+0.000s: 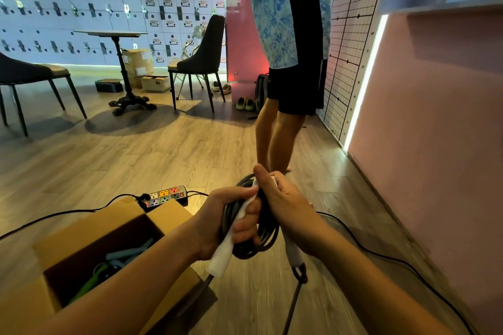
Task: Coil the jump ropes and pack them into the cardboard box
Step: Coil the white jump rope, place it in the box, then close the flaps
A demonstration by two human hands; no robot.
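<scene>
A dark grey jump rope (268,234) hangs coiled in several loops between my hands, above the wooden floor. My left hand (231,221) grips the coil together with one white handle (221,258), which points down and left. My right hand (283,204) grips the top of the coil and the second pale handle (295,254), whose rope end trails down. The open cardboard box (89,228) sits on the floor at lower left, under my left forearm. Inside it lie a light blue jump rope (130,251) and a green jump rope (95,277).
A person (288,68) in black shorts stands barefoot just beyond my hands. A power strip (167,196) with black cables lies behind the box, and another cable (381,255) runs along the floor at right. A pink wall stands at right; chairs, a round table and boxes stand far left.
</scene>
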